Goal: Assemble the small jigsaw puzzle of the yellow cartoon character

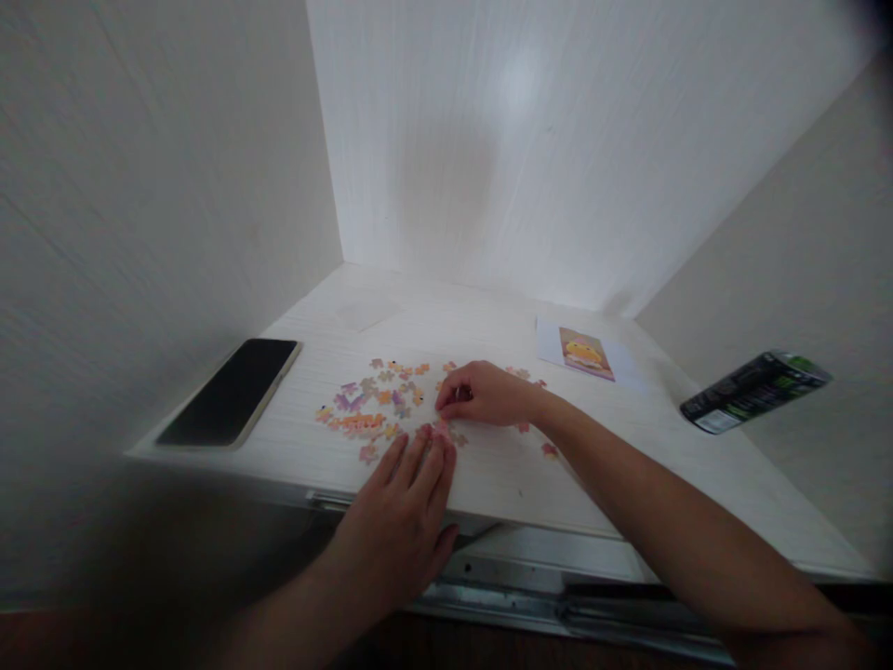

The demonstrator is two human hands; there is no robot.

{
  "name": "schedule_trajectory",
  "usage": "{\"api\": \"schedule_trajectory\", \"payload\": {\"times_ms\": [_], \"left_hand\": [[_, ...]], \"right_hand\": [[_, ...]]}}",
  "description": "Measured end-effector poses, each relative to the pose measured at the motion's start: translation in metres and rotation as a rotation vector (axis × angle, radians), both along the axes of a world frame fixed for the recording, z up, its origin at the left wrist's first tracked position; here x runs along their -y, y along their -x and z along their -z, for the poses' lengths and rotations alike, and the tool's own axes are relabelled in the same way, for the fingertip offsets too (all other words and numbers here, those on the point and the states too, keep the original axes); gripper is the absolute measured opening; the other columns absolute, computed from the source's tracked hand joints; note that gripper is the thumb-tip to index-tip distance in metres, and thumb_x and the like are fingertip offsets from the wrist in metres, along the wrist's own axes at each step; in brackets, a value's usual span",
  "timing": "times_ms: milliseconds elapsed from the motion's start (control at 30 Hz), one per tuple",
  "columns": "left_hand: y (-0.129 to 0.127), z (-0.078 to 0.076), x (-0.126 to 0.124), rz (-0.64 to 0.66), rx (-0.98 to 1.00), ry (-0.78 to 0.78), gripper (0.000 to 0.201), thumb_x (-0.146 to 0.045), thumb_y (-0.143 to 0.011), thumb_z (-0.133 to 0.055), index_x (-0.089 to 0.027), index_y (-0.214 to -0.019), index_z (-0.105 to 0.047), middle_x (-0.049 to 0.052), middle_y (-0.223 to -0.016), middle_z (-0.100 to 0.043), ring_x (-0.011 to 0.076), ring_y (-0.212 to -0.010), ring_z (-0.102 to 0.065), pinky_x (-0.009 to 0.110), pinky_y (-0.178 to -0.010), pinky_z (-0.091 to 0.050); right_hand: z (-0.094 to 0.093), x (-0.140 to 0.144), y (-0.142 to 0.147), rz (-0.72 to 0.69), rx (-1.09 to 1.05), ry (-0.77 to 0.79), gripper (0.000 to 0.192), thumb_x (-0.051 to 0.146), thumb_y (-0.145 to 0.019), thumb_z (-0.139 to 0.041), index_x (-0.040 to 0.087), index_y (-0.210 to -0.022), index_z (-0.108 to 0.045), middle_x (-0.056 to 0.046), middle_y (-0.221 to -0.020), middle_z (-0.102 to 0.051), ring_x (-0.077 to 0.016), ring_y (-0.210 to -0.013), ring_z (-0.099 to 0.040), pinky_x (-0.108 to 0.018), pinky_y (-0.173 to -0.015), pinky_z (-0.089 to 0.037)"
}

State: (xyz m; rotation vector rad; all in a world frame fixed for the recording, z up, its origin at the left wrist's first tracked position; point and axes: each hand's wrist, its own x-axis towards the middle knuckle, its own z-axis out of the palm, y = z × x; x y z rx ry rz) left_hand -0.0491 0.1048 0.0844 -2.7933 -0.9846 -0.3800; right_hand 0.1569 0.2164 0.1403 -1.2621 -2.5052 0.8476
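Observation:
Loose jigsaw puzzle pieces [385, 397] in orange, pink, purple and grey lie scattered over the white tabletop. My left hand [408, 498] rests at the near edge, fingers stretched forward and fairly flat. Its fingertips press on pink puzzle pieces [441, 429]. From the right, my right hand [481, 393] reaches in just beyond them, thumb and fingers pinched together at a puzzle piece that my fingers mostly hide. A short joined strip of orange pieces [363, 422] lies left of my hands. More pieces [550, 450] are partly covered by my right forearm.
A dark-screened phone or tablet [230, 395] lies at the left edge. At the back right is a card with a yellow duck-like picture [586, 354]. A black and green can [753, 391] stands at the far right. White panels [446, 140] enclose the tabletop [481, 321].

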Motion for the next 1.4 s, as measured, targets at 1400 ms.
{"api": "schedule_trajectory", "payload": {"times_ms": [1400], "left_hand": [[0.053, -0.045, -0.029, 0.18, 0.178, 0.179, 0.015, -0.023, -0.089, -0.058, -0.022, -0.097, -0.07, 0.007, -0.104, -0.065, 0.024, -0.099, -0.059, 0.045, -0.093, -0.05]], "right_hand": [[0.023, -0.051, -0.052, 0.724, 0.344, -0.565, 0.049, 0.047, -0.096, -0.038, 0.016, -0.084, -0.073, -0.013, -0.08, -0.072, -0.0214, -0.074, -0.061, -0.031, -0.069, -0.037]]}}
